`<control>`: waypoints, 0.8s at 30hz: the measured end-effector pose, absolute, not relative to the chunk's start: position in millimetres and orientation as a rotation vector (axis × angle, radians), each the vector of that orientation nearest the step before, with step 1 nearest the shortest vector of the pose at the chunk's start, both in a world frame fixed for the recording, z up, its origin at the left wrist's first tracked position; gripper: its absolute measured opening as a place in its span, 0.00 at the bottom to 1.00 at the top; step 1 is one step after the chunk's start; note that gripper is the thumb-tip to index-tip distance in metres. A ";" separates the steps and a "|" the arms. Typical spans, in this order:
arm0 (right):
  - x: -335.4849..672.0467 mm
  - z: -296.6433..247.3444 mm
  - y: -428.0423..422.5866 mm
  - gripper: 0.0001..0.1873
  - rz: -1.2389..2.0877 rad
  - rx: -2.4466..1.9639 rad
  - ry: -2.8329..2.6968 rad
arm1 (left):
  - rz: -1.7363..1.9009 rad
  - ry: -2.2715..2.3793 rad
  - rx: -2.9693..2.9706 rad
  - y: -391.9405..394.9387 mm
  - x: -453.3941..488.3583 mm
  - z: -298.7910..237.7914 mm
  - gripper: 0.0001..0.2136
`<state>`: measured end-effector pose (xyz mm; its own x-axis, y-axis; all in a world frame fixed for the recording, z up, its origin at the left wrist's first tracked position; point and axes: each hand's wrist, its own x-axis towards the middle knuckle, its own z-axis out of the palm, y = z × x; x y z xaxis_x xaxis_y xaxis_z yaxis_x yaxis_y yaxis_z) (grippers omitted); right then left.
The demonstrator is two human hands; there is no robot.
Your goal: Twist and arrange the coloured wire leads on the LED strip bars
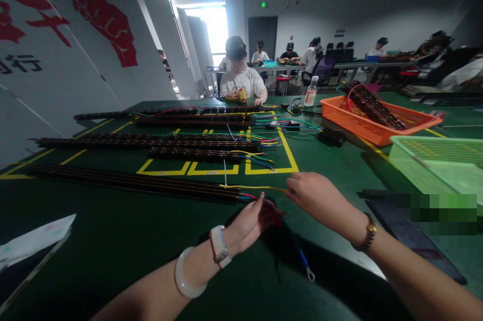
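Observation:
A long dark bundle of cables (136, 180) lies across the near part of the table, with coloured wires coming out of its right end. My left hand (251, 223) is closed loosely around the red and blue wires just past that end, thumb pointing up. From under its fingers a blue wire (303, 256) hangs toward me, tipped with a metal ring terminal (310, 274). Pulled out straight to the right, the yellow wire (260, 187) ends in a pinch of my right hand (315, 195). The wire's tip is hidden by the fingers. A white tie (225, 174) stands up from the bundle.
More dark cable bundles (132, 142) lie behind, over yellow tape outlines (217, 172). An orange basket (339, 114) holding a bundle and a green basket (415, 160) stand right, near a dark flat panel (411, 235). Opposite sits a person (241, 82) near a yellow tool (242, 96).

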<state>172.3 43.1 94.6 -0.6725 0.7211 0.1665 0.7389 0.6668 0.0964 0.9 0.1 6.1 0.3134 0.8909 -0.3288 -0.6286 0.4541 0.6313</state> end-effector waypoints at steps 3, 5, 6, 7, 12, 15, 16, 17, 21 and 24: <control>174.7 86.5 58.1 0.04 -0.376 -1.114 -2.771 | 1.051 0.713 0.444 0.2 1.4 7.7 0.10; 176.1 79.2 68.4 0.05 -0.426 -1.108 -2.764 | 1.041 0.727 0.446 0.6 1.5 8.9 0.10; 176.8 74.8 73.1 0.06 -0.442 -1.111 -2.759 | 1.034 0.732 0.444 0.8 1.5 9.2 0.10; 177.4 69.8 77.4 0.06 -0.452 -1.114 -2.754 | 1.028 0.733 0.443 1.0 1.3 9.3 0.10; 179.0 37.8 91.6 0.07 -0.435 -1.088 -2.794 | 1.025 0.714 0.449 1.4 0.1 7.9 0.09; 179.6 24.4 95.3 0.10 -0.359 -1.152 -2.777 | 1.026 0.706 0.456 1.2 -0.3 8.4 0.09; 179.9 22.5 96.1 0.11 -0.337 -1.174 -2.767 | 1.026 0.702 0.457 1.1 -0.4 8.8 0.09; 180.3 22.0 96.8 0.13 -0.319 -1.189 -2.762 | 1.025 0.700 0.458 1.0 -0.5 9.2 0.10; 180.9 27.9 97.7 0.12 -0.229 -1.192 -2.790 | 1.005 0.708 0.466 1.4 -1.5 9.5 0.10; 180.5 34.4 96.5 0.11 -0.136 -1.208 -2.831 | 1.001 0.703 0.474 2.0 -1.9 8.4 0.10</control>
<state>180.5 96.5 34.4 -0.6909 0.7173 0.0897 0.7226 0.6889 0.0573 -1.9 2.0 8.4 0.3534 0.8816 -0.3128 -0.5938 0.4698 0.6532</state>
